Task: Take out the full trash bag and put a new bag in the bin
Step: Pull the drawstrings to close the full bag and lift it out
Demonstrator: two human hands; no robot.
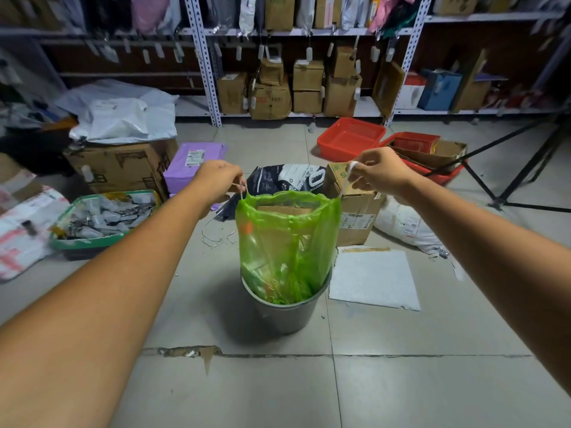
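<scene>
Green translucent plastic forms the trash bag (pixel 285 239), which stands partly raised out of the grey bin (pixel 285 313) at the centre of the floor; its lower part is inside the bin and its open mouth is well above the rim. Cardboard shows through the mouth. A pale drawstring (pixel 242 189) leaves the bag's mouth at 10 o'clock and runs up into the left hand (pixel 216 180), whose fingers are pinched closed on it. A second drawstring loop (pixel 349 174) leaves the mouth at 2 o'clock and passes around a finger of the right hand (pixel 378 171), which is curled closed on it. Both hands are above the bag's mouth and outboard of it. A white foam sheet (pixel 374 279) lies on the floor at 3 o'clock from the bin; a cardboard box (pixel 355 211) stands just behind the bag at 1 o'clock.
</scene>
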